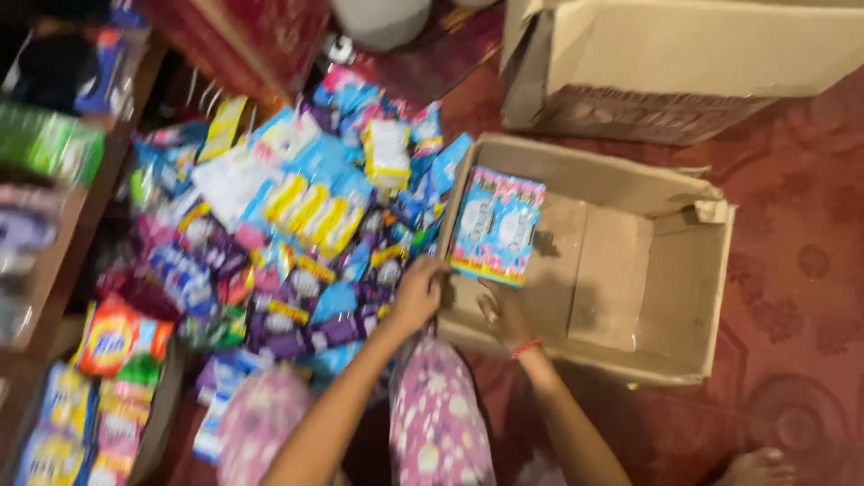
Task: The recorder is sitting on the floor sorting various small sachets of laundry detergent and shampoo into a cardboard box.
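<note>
Red carpet — blue packet [497, 227] in box [630, 270], above both grips

Warm, dim indoor light; motion blur smears the whole view, worst over the packet pile [297, 225]; soft shadow falls inside the open cardboard box [630, 270]

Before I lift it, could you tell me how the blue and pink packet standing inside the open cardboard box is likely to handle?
The blue and pink packet looks like thin glossy film, so probably light and a bit slippery. It leans against the cardboard box wall, so it may flop over if nudged. It appears flat and pliable, likely bending rather than staying stiff.
</note>
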